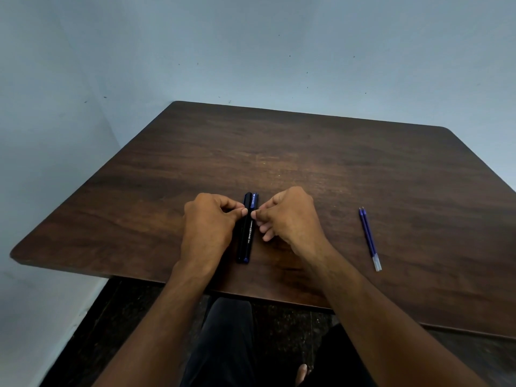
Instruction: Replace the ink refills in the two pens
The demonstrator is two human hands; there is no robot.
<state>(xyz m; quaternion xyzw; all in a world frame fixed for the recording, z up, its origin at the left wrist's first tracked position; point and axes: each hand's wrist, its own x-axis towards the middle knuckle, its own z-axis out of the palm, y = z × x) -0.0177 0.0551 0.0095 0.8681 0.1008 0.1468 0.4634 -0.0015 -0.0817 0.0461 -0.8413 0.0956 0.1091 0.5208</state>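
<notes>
Two black pens with blue caps (247,233) lie side by side on the dark wooden table (307,163), near its front edge, caps pointing away from me. My left hand (208,223) sits at their left with thumb and fingertips touching the left pen near its cap. On the other side, my right hand (290,216) pinches the right pen just below its blue clip. Two blue ink refills (369,238) with clear ends lie together on the table to the right, apart from both hands.
A pale blue wall stands behind and to the left of the table. My dark-clothed legs (229,339) and a bare foot (303,371) show below the table's front edge, over a dark floor.
</notes>
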